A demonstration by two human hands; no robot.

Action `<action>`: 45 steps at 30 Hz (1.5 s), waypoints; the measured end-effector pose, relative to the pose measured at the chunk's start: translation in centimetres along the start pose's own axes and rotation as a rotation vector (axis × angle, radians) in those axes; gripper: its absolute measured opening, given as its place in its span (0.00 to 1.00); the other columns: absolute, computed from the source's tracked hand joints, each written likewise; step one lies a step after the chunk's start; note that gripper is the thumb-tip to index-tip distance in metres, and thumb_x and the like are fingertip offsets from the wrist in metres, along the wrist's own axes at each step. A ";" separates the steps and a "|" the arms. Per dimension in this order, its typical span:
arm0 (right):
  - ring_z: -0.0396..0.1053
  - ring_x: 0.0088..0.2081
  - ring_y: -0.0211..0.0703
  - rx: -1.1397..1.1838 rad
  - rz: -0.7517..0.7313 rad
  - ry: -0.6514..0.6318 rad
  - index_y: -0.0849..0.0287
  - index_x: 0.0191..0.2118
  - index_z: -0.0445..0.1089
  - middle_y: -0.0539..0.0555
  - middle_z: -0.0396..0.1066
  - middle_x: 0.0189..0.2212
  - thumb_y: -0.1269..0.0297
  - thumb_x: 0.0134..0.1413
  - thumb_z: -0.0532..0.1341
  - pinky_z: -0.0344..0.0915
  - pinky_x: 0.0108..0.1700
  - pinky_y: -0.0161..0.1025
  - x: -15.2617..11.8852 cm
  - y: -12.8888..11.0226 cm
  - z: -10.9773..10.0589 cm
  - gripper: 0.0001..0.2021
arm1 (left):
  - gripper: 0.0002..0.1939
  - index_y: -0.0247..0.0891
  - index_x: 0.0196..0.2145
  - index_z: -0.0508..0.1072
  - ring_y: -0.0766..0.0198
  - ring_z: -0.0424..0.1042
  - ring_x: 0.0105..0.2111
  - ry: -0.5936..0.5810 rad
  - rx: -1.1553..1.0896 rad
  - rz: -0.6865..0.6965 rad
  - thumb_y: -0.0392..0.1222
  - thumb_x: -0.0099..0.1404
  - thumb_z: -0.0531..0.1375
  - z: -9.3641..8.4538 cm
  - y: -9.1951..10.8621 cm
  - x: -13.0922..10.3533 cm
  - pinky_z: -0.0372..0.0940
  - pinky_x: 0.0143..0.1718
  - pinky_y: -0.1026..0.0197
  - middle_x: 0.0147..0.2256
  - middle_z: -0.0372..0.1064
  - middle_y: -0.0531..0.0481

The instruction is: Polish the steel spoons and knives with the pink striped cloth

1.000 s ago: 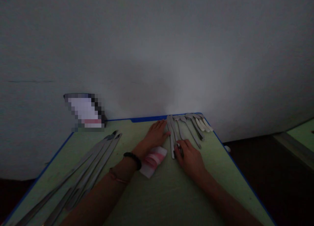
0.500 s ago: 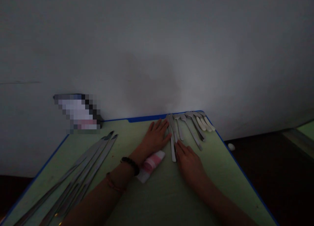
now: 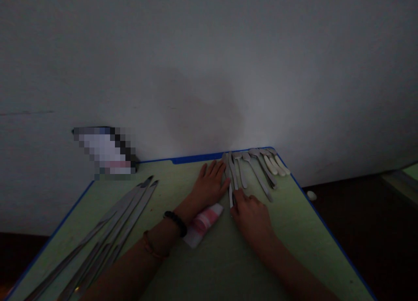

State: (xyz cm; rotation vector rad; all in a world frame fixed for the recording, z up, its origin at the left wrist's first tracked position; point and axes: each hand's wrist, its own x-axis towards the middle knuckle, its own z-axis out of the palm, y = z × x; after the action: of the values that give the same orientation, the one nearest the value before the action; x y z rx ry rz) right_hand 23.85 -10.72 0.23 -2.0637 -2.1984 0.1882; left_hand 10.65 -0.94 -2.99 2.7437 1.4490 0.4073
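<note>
My left hand [image 3: 209,187] lies palm down on the table with its fingers stretched out, its thumb against the table knives [image 3: 231,162]. My right hand [image 3: 254,214] has its fingers curled in a pinch at the near end of a knife handle. The knives lie side by side, pointing toward the wall. To their right are a short piece of cutlery [image 3: 241,172], a long-handled spoon [image 3: 257,175], a stack of spoons [image 3: 265,172] and several pieces with white handles [image 3: 277,166]. A pink-and-white packet [image 3: 203,225] rests below my left wrist.
Long, slim silver pieces with pointed tips [image 3: 127,214] lie along the left of the pale green, blue-edged table [image 3: 183,275]. A blurred-out tilted object [image 3: 104,151] leans at the back left. Behind rises a grey wall [image 3: 202,75]. A small white object [image 3: 311,195] is beyond the right edge.
My right hand's fingers have curled in from a straighter pose, closing on the knife handle, which has tilted slightly. My left hand stays nearly in place. The view has shifted a little.
</note>
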 end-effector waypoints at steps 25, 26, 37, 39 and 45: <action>0.66 0.43 0.46 0.243 -0.018 0.124 0.56 0.50 0.63 0.53 0.70 0.45 0.67 0.55 0.52 0.61 0.45 0.42 -0.8 2.8 0.2 0.17 | 0.31 0.37 0.61 0.49 0.51 0.40 0.62 0.037 -0.046 -0.048 0.57 0.66 0.41 0.7 0.9 1.1 0.32 0.61 0.46 0.61 0.49 0.43; 0.67 0.43 0.46 0.255 -0.013 0.133 0.56 0.50 0.63 0.53 0.70 0.44 0.67 0.55 0.52 0.61 0.45 0.41 -0.7 2.8 0.2 0.16 | 0.31 0.36 0.61 0.49 0.51 0.40 0.62 0.037 -0.058 -0.045 0.57 0.66 0.41 0.7 0.9 1.1 0.32 0.61 0.46 0.61 0.49 0.43; 0.64 0.46 0.45 0.296 -0.085 0.280 0.59 0.48 0.65 0.56 0.67 0.45 0.67 0.56 0.51 0.60 0.49 0.42 -0.8 2.1 0.9 0.15 | 0.24 0.34 0.56 0.57 0.55 0.55 0.57 -0.042 -0.140 -0.011 0.50 0.69 0.40 -1.4 0.1 0.8 0.44 0.58 0.49 0.56 0.57 0.40; 0.63 0.46 0.46 0.286 -0.132 0.319 0.59 0.47 0.65 0.57 0.67 0.44 0.68 0.56 0.51 0.60 0.50 0.43 -0.9 2.0 0.8 0.14 | 0.23 0.35 0.54 0.60 0.57 0.58 0.54 -0.083 -0.155 0.006 0.50 0.69 0.41 -2.8 -1.0 0.0 0.48 0.57 0.52 0.53 0.61 0.41; 0.62 0.47 0.47 0.333 -0.370 0.347 0.58 0.48 0.65 0.58 0.65 0.45 0.66 0.56 0.53 0.61 0.49 0.46 -0.2 -1.0 0.2 0.14 | 0.22 0.35 0.51 0.64 0.56 0.58 0.54 -0.209 -0.151 -0.077 0.51 0.64 0.49 -8.0 -6.8 -6.0 0.53 0.55 0.57 0.55 0.58 0.41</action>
State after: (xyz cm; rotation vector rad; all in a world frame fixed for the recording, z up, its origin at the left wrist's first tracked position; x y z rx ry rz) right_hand 22.88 -10.95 0.25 -1.3751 -2.1103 0.1343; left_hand 0.08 -2.78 2.48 2.5178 1.4038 0.2107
